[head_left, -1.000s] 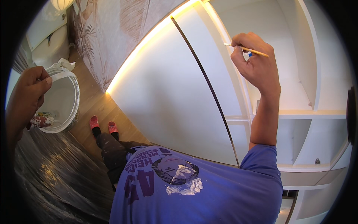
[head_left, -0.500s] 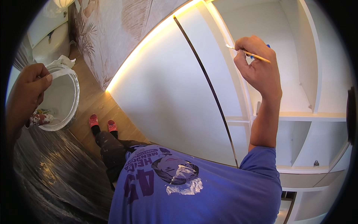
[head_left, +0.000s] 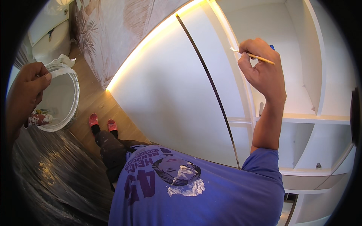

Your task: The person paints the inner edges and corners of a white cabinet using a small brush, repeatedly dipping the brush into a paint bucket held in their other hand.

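My right hand (head_left: 262,67) is raised at the front edge of a white shelf unit (head_left: 316,118). It pinches a thin paintbrush (head_left: 264,59) with a yellowish handle; white paint coats the tip, which points left and is close to the unit's upright edge. Whether the bristles touch that edge, I cannot tell. On the far left, my left hand (head_left: 32,84) is closed on a white strip, apparently the handle, of a white paint-smeared bucket (head_left: 78,92). Inside the bucket lies a red, white-splattered cylinder (head_left: 40,119), partly hidden by my hand.
A large white panel (head_left: 158,83) with a dark strip (head_left: 205,67) runs beside me, edged by a glowing light line. Behind it is a patterned wall (head_left: 109,30). Dark plastic sheeting (head_left: 56,169) spreads at lower left. Something blue (head_left: 272,47) shows behind my right hand.
The paintbrush and my right hand have shifted slightly right and down in the picture. My left hand keeps its hold on the bucket.
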A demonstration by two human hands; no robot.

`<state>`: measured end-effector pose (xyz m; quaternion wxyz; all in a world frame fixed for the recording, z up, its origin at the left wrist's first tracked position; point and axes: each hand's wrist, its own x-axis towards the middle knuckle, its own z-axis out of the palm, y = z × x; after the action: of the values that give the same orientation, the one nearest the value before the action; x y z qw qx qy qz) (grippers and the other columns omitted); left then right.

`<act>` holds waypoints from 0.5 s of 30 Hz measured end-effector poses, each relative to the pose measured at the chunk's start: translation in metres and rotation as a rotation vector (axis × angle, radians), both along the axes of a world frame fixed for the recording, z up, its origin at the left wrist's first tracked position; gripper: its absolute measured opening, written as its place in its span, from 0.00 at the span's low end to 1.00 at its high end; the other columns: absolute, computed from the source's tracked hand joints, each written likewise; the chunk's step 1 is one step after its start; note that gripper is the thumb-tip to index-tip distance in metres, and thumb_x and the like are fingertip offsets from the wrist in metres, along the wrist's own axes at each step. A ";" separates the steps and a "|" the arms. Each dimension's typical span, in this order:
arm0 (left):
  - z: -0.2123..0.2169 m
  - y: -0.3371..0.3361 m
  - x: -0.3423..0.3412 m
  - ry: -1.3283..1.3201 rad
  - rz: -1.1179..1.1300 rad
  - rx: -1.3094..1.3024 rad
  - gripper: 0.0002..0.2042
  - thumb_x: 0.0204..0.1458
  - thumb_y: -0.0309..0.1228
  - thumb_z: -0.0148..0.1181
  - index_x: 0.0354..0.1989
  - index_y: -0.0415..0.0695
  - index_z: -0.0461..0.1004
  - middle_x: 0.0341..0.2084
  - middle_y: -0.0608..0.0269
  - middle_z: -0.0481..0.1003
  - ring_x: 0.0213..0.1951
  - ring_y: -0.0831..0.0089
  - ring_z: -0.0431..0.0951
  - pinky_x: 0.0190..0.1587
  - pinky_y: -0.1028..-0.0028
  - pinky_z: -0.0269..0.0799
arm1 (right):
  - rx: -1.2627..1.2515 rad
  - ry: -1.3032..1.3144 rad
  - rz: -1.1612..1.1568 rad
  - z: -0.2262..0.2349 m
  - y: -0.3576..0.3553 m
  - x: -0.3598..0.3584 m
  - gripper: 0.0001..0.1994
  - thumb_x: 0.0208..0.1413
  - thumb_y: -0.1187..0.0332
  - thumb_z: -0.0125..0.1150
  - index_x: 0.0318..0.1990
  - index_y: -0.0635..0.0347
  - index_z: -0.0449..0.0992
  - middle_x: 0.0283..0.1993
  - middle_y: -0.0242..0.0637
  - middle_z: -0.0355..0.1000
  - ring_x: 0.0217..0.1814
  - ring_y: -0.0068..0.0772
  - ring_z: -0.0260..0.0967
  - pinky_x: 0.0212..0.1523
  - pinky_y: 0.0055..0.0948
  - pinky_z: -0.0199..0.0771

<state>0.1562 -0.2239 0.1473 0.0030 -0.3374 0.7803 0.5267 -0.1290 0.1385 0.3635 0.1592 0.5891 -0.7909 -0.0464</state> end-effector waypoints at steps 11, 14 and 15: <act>-0.013 -0.007 0.000 0.002 0.000 -0.043 0.08 0.61 0.35 0.58 0.36 0.44 0.69 0.16 0.75 0.61 0.13 0.86 0.57 0.16 0.78 0.48 | 0.022 -0.006 -0.064 0.004 -0.002 0.004 0.02 0.50 0.77 0.58 0.31 0.63 0.75 0.27 0.38 0.73 0.29 0.37 0.71 0.30 0.32 0.70; -0.017 -0.009 0.002 0.030 0.001 -0.027 0.09 0.61 0.36 0.57 0.35 0.44 0.69 0.16 0.74 0.61 0.14 0.86 0.57 0.16 0.78 0.49 | 0.014 0.000 -0.062 0.002 -0.004 0.001 0.01 0.52 0.77 0.58 0.32 0.63 0.75 0.29 0.38 0.75 0.31 0.37 0.72 0.32 0.33 0.72; -0.017 -0.008 0.002 0.033 -0.003 -0.016 0.09 0.61 0.36 0.57 0.35 0.44 0.69 0.16 0.74 0.61 0.14 0.86 0.57 0.16 0.78 0.49 | 0.012 -0.001 -0.057 0.002 -0.004 0.000 0.01 0.53 0.77 0.58 0.32 0.63 0.75 0.30 0.38 0.76 0.32 0.37 0.73 0.33 0.33 0.72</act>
<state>0.1577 -0.2323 0.1303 -0.0121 -0.3275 0.7850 0.5258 -0.1293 0.1341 0.3652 0.1538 0.5671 -0.8072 -0.0553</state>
